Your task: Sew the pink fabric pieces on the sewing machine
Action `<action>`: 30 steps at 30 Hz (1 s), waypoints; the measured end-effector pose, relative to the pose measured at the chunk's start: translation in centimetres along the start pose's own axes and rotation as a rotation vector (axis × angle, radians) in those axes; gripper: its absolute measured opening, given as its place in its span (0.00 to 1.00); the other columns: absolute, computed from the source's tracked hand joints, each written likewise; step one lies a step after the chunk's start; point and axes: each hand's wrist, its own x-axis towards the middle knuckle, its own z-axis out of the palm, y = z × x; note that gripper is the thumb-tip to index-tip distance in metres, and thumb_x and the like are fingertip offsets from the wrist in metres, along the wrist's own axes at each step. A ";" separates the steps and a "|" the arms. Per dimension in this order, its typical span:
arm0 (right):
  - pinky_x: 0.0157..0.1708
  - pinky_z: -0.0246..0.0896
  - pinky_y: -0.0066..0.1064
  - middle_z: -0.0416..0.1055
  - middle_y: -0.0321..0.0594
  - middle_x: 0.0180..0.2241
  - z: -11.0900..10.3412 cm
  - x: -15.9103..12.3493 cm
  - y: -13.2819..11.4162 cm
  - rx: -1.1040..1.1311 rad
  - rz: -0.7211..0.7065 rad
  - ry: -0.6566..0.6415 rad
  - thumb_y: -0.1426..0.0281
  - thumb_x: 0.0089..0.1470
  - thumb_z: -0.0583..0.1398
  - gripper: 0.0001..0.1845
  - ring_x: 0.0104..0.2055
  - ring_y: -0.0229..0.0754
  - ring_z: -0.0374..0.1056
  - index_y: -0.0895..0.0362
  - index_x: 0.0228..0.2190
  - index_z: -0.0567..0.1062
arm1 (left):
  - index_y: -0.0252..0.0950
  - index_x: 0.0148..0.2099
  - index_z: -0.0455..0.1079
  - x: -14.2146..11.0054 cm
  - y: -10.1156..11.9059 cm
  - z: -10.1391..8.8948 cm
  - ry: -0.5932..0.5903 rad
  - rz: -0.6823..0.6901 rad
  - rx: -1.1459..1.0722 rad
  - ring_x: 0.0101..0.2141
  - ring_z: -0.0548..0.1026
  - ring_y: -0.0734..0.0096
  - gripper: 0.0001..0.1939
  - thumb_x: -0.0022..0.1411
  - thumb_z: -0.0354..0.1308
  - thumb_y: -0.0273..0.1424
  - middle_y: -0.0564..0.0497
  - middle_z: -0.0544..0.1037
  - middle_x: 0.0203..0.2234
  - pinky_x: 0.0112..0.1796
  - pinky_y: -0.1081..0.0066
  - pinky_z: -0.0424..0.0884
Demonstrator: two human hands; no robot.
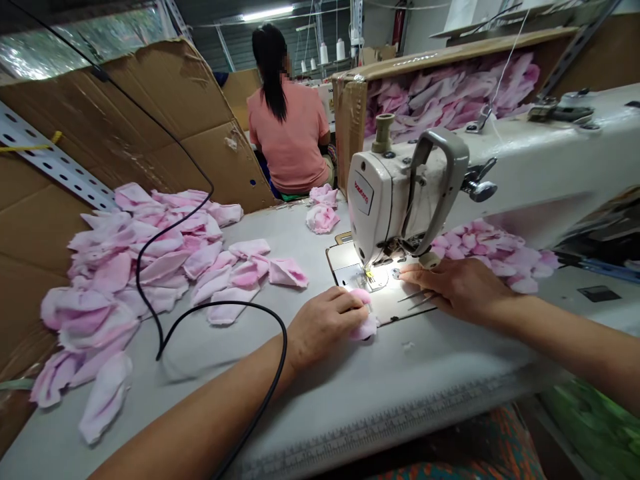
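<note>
L hand (323, 323) is palm down at the front of the sewing machine (385, 200), wrist low, fingers (347, 300) curled over a pink fabric piece (366, 323) on the white table (350, 400), w/ the grip narrow & holding that piece just in front of the presser foot (369, 275). Thumb's hidden under the hand, & can't tell how much fabric is tucked under the fingers or if it's under the foot, bc the work light glares on that spot. R hand (457, 288) lies flatter, palm down, fingers stretched left toward the foot, grip open, nothing visible in it, fingertips (405, 270) on the machine bed. Two thin metal rods (416, 300) sit just below those fingers, hard to make out. Both bare forearms come in from the lower corners, R one cut off by frame edge. Black cable (220, 310) loops on the table & runs down past L forearm. Big heap of pink pieces (120, 267) lies left of L hand, more pink pieces (485, 248) behind R hand, partly hidden by machine head. Person in pink top (289, 130) sits beyond, back turned, hands out of sight
</note>
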 end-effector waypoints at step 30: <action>0.26 0.47 0.33 0.67 0.36 0.26 2.0 1.7 -4.3 0.204 -0.132 0.008 0.70 0.63 0.50 0.15 0.27 0.40 0.62 0.56 0.40 0.77 | 0.36 0.44 0.70 1.3 -0.6 -0.1 0.003 -0.018 0.049 0.45 0.75 0.70 0.07 0.69 0.51 0.25 0.51 0.77 0.45 0.43 0.72 0.72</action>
